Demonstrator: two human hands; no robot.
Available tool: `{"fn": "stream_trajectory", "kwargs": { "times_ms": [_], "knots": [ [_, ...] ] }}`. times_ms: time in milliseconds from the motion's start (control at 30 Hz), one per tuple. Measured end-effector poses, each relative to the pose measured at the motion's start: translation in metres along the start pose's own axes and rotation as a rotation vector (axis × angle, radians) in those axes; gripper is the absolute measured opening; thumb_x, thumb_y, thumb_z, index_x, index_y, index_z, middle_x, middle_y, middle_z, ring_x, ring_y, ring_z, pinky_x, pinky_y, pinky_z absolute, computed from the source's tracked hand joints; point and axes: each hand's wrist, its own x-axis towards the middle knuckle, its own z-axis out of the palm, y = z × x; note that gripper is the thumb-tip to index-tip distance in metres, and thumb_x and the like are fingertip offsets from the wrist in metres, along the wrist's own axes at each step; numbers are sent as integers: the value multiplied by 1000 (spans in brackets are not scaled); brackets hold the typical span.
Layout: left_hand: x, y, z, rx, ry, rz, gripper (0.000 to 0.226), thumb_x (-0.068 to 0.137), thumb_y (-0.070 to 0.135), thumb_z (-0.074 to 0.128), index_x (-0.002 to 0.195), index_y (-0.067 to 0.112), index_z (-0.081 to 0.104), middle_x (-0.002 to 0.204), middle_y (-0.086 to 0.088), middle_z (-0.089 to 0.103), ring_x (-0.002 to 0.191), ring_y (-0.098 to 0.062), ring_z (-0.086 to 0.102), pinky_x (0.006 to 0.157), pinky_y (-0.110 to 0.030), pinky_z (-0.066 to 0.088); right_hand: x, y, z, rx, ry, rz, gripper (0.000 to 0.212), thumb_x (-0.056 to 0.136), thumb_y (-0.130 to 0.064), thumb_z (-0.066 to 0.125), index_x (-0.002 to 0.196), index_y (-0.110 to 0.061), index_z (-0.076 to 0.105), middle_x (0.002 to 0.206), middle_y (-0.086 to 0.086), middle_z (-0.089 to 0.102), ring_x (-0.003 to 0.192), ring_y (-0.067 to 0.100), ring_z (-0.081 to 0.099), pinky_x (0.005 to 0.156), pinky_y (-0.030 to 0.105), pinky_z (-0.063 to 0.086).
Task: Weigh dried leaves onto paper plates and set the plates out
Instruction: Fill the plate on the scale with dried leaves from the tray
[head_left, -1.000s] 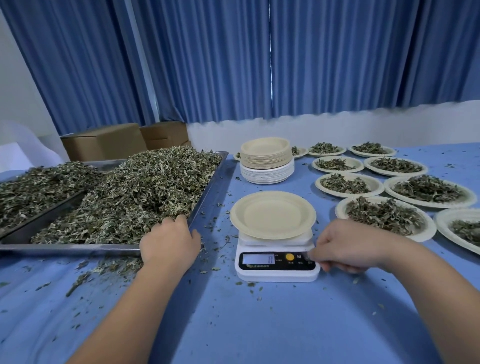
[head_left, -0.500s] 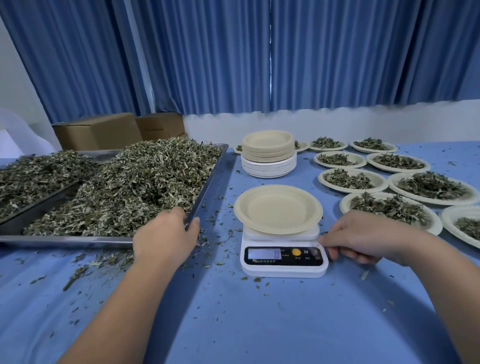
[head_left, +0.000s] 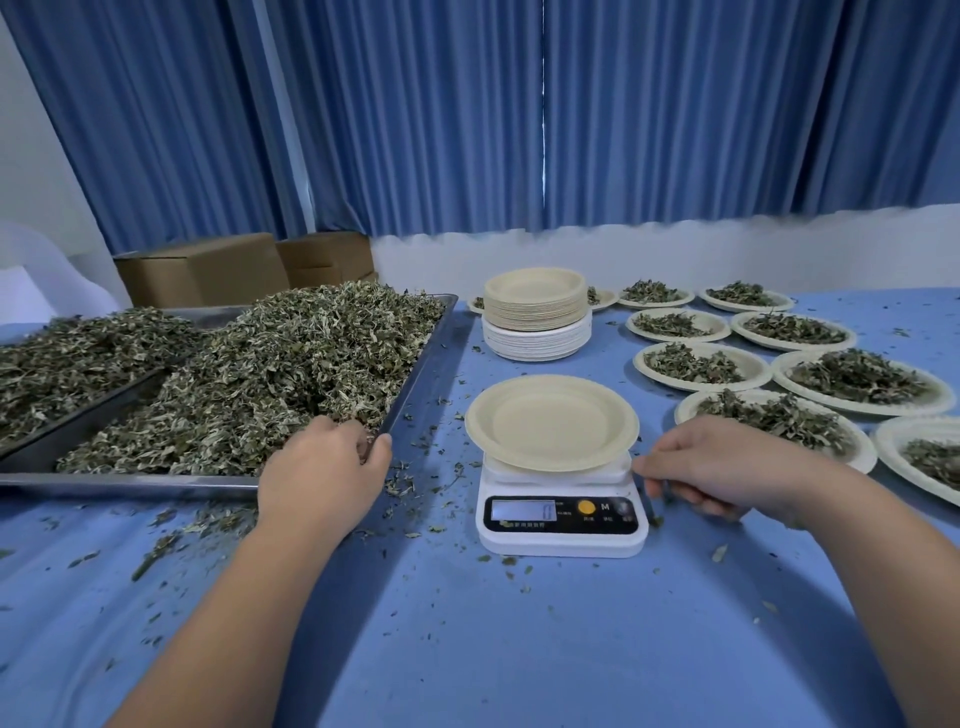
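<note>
An empty beige paper plate (head_left: 551, 422) sits on the white digital scale (head_left: 562, 538), whose display reads 0. To its left, a metal tray (head_left: 422, 364) holds a large heap of dried leaves (head_left: 270, 384). My left hand (head_left: 322, 470) is at the tray's near right corner, its fingers curled down into the leaves and its thumb over the rim. My right hand (head_left: 719, 467) rests on the table just right of the scale with fingers loosely curled, holding nothing; its index fingertip is at the scale's right edge.
A stack of empty plates (head_left: 536, 314) stands behind the scale. Several filled plates (head_left: 779, 421) cover the table on the right. A second tray of leaves (head_left: 72, 358) lies at far left, with cardboard boxes (head_left: 202, 270) behind. Leaf crumbs litter the blue cloth.
My right hand has left the scale's buttons and drawn back to its right side. My left hand has pushed forward into the leaves at the tray's corner.
</note>
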Motion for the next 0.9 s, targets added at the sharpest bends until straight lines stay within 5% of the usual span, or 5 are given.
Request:
{"fn": "stream_trajectory", "kwargs": {
  "times_ms": [233,467,700,900],
  "knots": [
    [-4,5,0,262,-143,30,51,97,61,24,111,21,53,89,0,56,80,-24,60,64,-32,45,-1,-1,0,8,7,-42,35,90,-37,62,64,-14,68,50,3,43,40,15,33,39,18,26],
    [0,-2,-4,296,-133,86,42,96,62,28,84,26,45,63,9,48,57,-15,48,47,-24,32,-4,-3,1,-4,39,-56,35,91,-36,61,66,-13,69,49,1,44,40,15,33,39,17,27],
    [9,-13,-11,132,-177,114,47,91,69,34,91,26,54,59,6,55,54,-11,53,47,-24,37,-4,-4,1,-2,61,-72,35,90,-36,63,61,-17,70,46,0,46,39,14,35,39,16,28],
    [21,-23,-15,-111,-253,125,35,92,59,45,79,29,56,45,0,56,29,-4,38,39,-21,29,-4,-5,2,-22,62,-72,34,89,-39,63,63,-18,71,48,0,48,40,14,36,39,18,29]
  ]
}}
